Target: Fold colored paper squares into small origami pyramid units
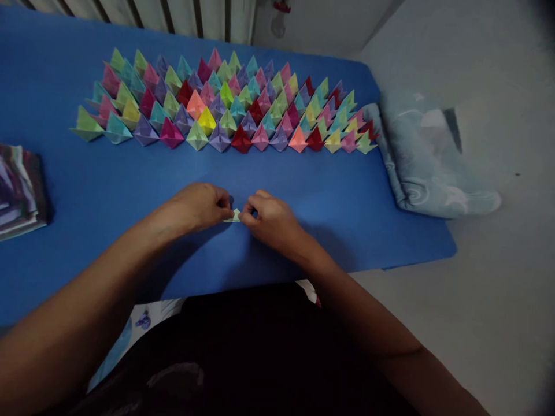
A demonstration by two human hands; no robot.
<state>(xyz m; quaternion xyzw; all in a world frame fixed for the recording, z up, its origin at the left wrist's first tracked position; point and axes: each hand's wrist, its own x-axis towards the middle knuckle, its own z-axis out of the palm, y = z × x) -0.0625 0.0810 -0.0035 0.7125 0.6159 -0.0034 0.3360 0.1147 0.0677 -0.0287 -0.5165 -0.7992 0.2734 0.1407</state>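
Observation:
Between my hands, just over the blue tabletop (130, 179), is a small folded piece of pale green paper (236, 216). My left hand (203, 205) pinches its left end between thumb and fingers. At the other end, my right hand (271, 222) pinches it with thumb and forefinger. Only the middle of the paper shows; its ends are hidden by my fingertips. Beyond my hands stand several rows of folded paper boats (220, 137) in green, blue, purple, pink, red and yellow, packed close together.
At the left edge lies a stack of folded cloth or paper (21, 193), too dim to tell which. A folded light blue patterned blanket (429, 167) rests at the table's right end, against a pale wall (511, 231). White slats (212, 20) run behind the table.

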